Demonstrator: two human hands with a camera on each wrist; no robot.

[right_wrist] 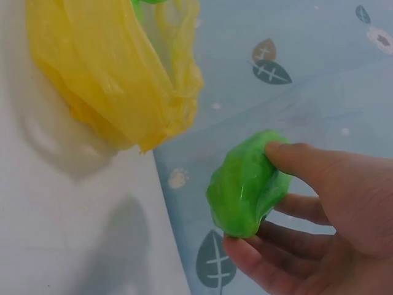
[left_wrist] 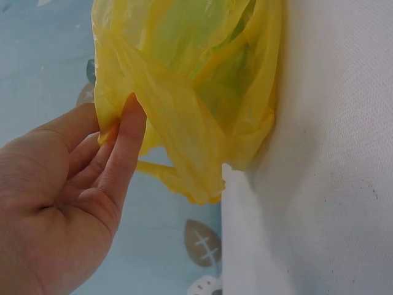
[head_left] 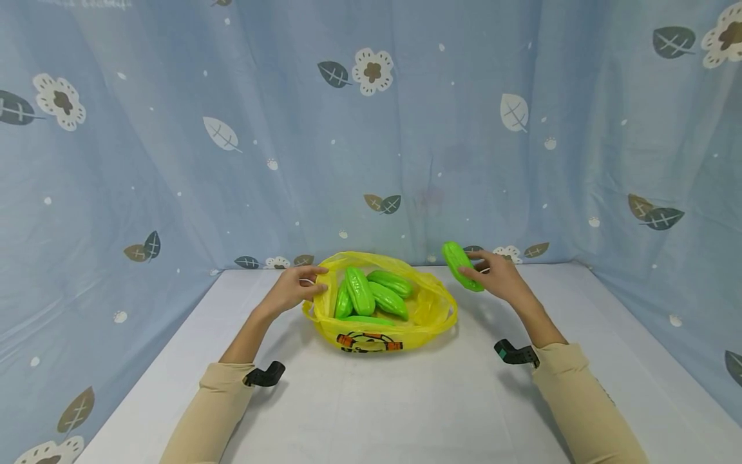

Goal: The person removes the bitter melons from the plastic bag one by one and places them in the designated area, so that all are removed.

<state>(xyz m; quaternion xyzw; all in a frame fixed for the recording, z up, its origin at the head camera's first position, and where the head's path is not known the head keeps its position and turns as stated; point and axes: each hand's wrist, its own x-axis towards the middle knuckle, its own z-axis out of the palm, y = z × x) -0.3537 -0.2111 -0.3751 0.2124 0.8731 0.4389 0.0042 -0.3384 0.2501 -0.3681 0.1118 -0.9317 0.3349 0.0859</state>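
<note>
A yellow plastic bag (head_left: 426, 335) sits on the table with its mouth spread wide, and several shiny green toy bitter melons (head_left: 387, 299) lie inside it. My left hand (head_left: 290, 289) pinches the bag's left rim between thumb and fingers; the left wrist view shows the yellow film (left_wrist: 178, 117) drawn up at the fingertips. To the right of the bag, my right hand (head_left: 501, 277) holds another bitter melon (head_left: 460, 263) above the table. In the right wrist view this melon (right_wrist: 242, 187) is seen end-on, gripped between thumb and fingers, apart from the bag.
The white table (head_left: 400, 412) runs back to a blue curtain (head_left: 371, 142) printed with leaves and flowers, which also closes both sides. A black wrist mount (head_left: 265, 374) sits on the left sleeve, and a second black mount (head_left: 516, 353) on the right one.
</note>
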